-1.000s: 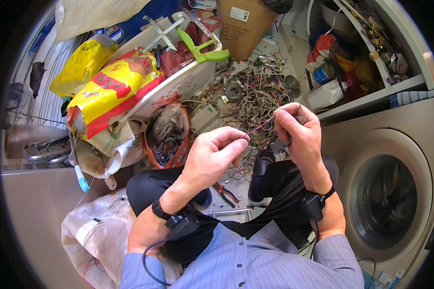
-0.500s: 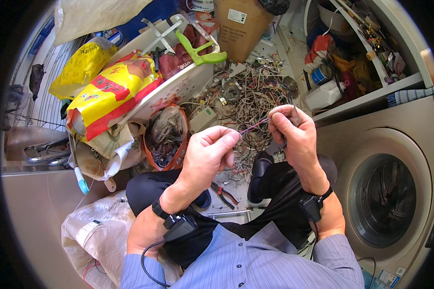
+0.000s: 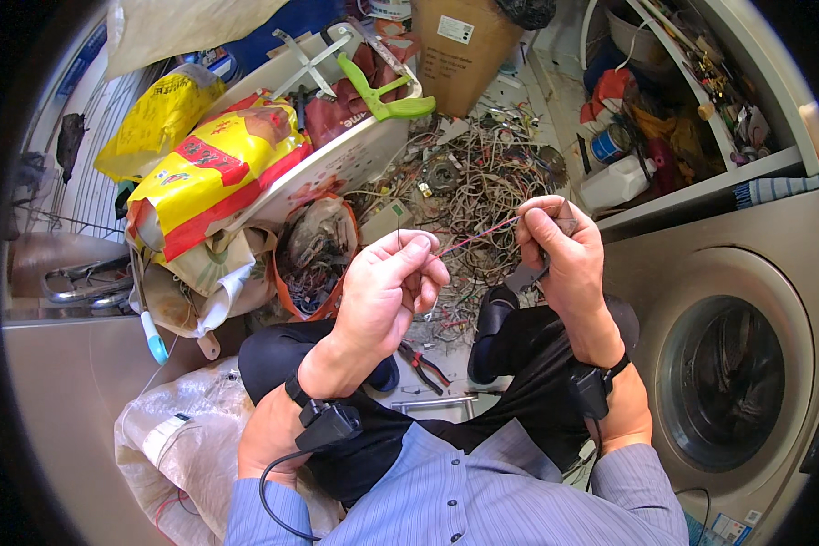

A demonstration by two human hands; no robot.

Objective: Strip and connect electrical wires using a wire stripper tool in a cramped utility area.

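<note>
Wire [image 3: 478,237], thin and pinkish with a darker stretch, runs straight between both hands, over the near part of the tangled pile [image 3: 496,168] on the floor [image 3: 443,344]. The left hand [image 3: 382,284], at the pile's near left, pinches one part between thumb and forefinger, its other fingers loosely curled; the right hand [image 3: 570,253], at the pile's near right, pinches the other part and also grips a grey object [image 3: 523,277]. This piece looks partly handled; whether its ends are bare is too small to tell. The tangled pile seems mostly unworked.
</note>
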